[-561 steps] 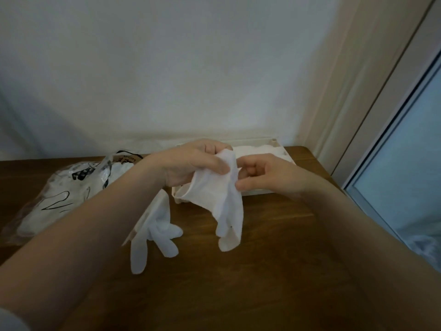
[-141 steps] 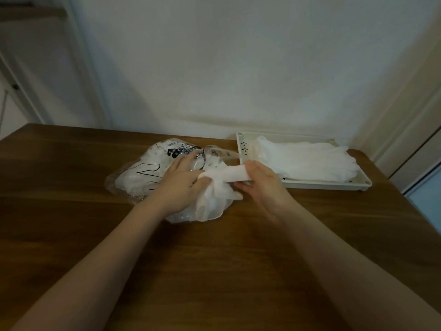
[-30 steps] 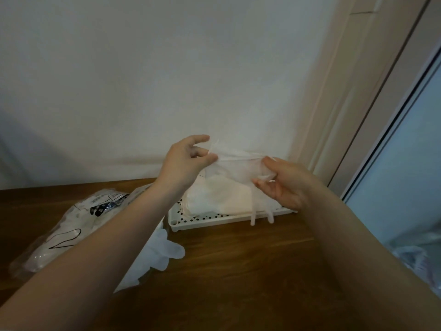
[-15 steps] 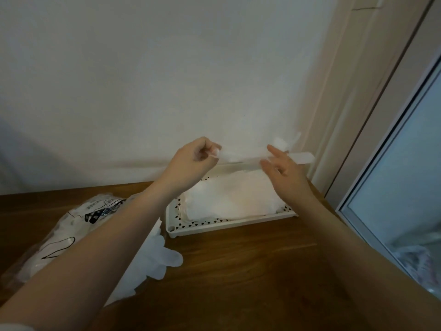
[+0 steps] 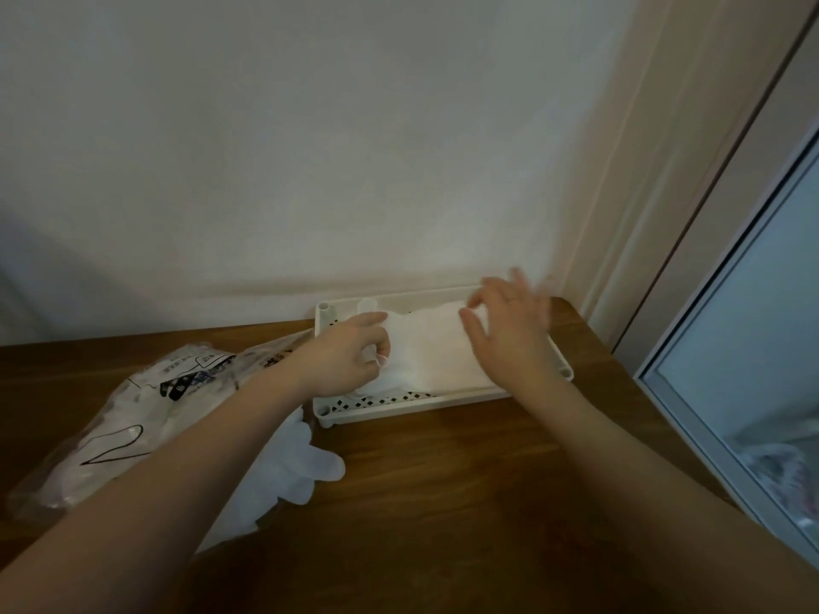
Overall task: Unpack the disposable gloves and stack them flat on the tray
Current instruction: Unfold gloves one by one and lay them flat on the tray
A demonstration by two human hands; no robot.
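Gloves (image 5: 436, 347) flat on tray (image 5: 447, 403), left hand (image 5: 350, 358) grip pinching their edge, right hand (image 5: 505, 323) released.

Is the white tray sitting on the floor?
No, the white tray rests on the wooden table, against the wall, with gloves piled in it.

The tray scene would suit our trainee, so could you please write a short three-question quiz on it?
1. True or false: the tray sits at the table's far edge, by the wall.
2. Where does the loose glove lie? A) on the table, left of the tray B) inside the tray C) on the floor
3. Which hand pinches the glove stack in curled fingers?

Key: 1 true; 2 A; 3 the left hand; the right hand is spread open.
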